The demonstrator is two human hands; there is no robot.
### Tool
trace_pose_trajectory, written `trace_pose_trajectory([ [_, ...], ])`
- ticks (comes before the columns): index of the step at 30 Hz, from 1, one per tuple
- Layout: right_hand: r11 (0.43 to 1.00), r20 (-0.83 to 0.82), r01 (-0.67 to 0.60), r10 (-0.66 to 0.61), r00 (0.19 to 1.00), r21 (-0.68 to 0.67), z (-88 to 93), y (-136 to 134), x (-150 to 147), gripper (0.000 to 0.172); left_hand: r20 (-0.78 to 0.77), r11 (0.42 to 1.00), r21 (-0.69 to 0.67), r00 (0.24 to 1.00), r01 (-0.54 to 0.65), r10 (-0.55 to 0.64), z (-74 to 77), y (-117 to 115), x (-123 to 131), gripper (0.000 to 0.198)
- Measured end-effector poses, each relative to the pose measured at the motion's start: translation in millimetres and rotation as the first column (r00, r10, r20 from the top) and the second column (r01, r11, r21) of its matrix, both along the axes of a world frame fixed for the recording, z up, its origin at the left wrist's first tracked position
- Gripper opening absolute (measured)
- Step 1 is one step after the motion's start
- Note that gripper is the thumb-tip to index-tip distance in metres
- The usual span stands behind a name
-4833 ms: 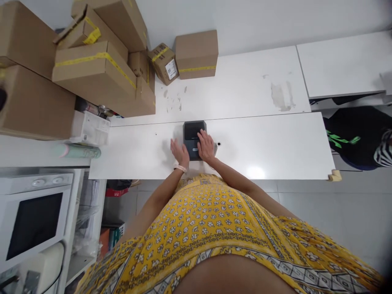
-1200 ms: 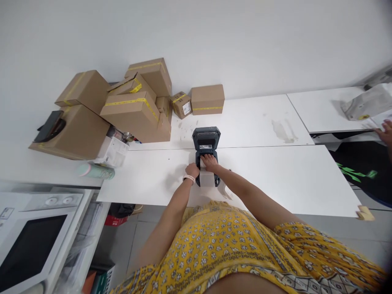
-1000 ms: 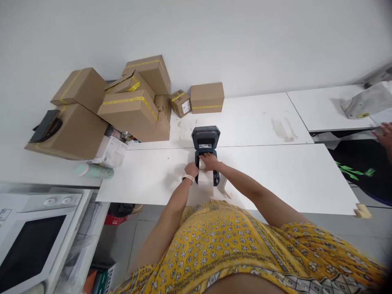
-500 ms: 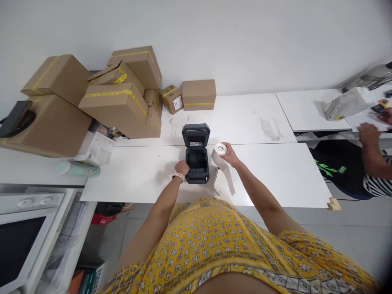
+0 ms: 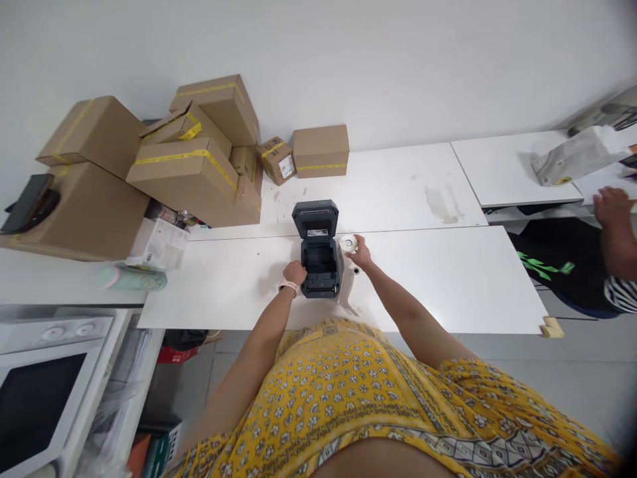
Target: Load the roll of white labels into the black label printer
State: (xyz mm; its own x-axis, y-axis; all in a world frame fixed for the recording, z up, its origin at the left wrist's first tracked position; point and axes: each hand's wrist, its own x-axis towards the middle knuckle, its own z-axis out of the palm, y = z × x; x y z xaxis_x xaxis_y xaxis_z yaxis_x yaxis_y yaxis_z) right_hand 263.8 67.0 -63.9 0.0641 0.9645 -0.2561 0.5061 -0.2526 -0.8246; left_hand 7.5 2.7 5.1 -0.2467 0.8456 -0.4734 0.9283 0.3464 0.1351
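A small dark label printer [image 5: 318, 259] stands on the white table [image 5: 448, 279] with its lid tipped open and its roll bay bare. My left hand [image 5: 295, 273] rests closed against the printer's left side. My right hand [image 5: 359, 251] holds a white paper roll [image 5: 348, 243] just right of the printer, a loose strip of paper [image 5: 351, 292] trailing from it toward the table's near edge.
Stacked cardboard boxes [image 5: 189, 166] with yellow tape fill the back left, with a pale green bottle [image 5: 132, 279] lying near them. A white microwave [image 5: 44, 385] sits low at left. Another person's hand [image 5: 612, 206] reaches over a desk at far right by a grey parcel [image 5: 572, 156].
The closed printer was opened. My right hand lifted the paper roll out of the bay, swung it right, and has now brought it back close beside the printer.
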Motion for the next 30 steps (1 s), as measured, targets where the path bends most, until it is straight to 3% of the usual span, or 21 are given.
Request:
trace_pose_trajectory([
  [3,0.999,-0.168,0.051,-0.05,0.985,-0.002,-14.1,-22,23,0.068,-0.027,1.0,-0.008,1.0,-0.002,0.001,-2.1,1,0,0.029],
  [6,0.998,-0.177,0.024,-0.032,0.984,-0.05,-21.3,-54,41,0.054,-0.04,1.0,0.003,0.999,0.005,-0.005,-3.5,2,1,0.029],
  [10,0.995,-0.146,-0.099,0.101,0.984,0.021,-20.0,-81,38,0.045,-0.029,1.0,0.021,1.0,0.01,-0.01,-4.5,2,1,0.03],
  [12,0.994,-0.132,-0.105,0.107,0.985,0.023,-16.4,-86,30,0.037,-0.023,1.0,0.025,1.0,0.001,-0.001,-4.9,1,1,0.029],
  [14,0.998,-0.165,-0.063,0.057,0.985,-0.028,-10.3,-88,24,0.035,-0.015,0.999,0.031,1.0,-0.01,0.011,-5.0,0,1,0.029],
  [17,0.997,-0.264,-0.051,0.033,0.964,-0.06,6.9,-90,22,0.046,0.003,0.999,0.044,1.0,-0.024,0.023,-5.3,-3,0,0.029],
  [20,0.976,-0.258,-0.202,0.217,0.942,0.084,34.7,-85,14,0.045,0.019,0.998,0.056,1.0,-0.021,0.02,-6.5,-3,-1,0.028],
  [22,0.907,-0.088,-0.375,0.396,0.914,0.191,55.7,-73,-2,0.04,0.032,0.998,0.059,0.999,-0.017,0.015,-8.0,-3,-2,0.028],
  [24,0.801,0.19,-0.567,0.537,0.822,0.192,74.1,-57,-27,0.037,0.041,0.998,0.066,0.999,-0.022,0.02,-9.6,-4,-3,0.028],
  [27,0.658,0.557,-0.752,0.611,0.563,0.039,89.2,-34,-70,0.036,0.061,0.995,0.083,0.997,-0.049,0.044,-11.2,-9,-3,0.027],
  [30,0.565,0.706,-0.811,0.637,0.31,-0.153,86.7,-20,-102,0.034,0.116,0.99,0.088,0.988,-0.11,0.1,-11.0,-17,-1,0.027],
])
